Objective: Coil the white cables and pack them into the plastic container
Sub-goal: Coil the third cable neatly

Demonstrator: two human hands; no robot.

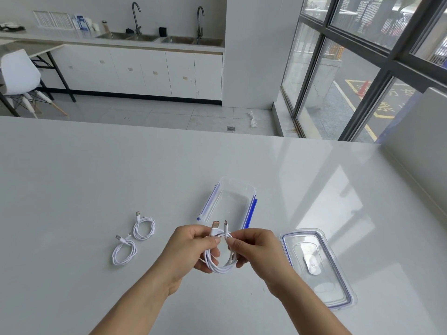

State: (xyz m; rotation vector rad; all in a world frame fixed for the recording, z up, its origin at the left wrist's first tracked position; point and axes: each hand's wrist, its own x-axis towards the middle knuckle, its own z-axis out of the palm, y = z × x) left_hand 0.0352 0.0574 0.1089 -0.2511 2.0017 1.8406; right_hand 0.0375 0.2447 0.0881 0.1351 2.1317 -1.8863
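A coiled white cable (pixel 221 264) hangs between both hands above the table, its two plugs sticking up. My left hand (pixel 191 250) pinches the coil near the orange-tipped USB plug. My right hand (pixel 256 250) pinches it beside the smaller plug. Just beyond the hands stands the clear plastic container (pixel 251 209) with blue clips, open and with nothing in it. Two more coiled white cables lie to the left, one (pixel 144 228) farther and one (pixel 124 253) nearer.
The container's clear lid (pixel 338 284) with a blue seal lies flat on the white table (pixel 96 180) to the right of my right hand. A white wall ledge (pixel 420 141) borders the table's right side. Beyond the far edge are floor, cabinets and sinks.
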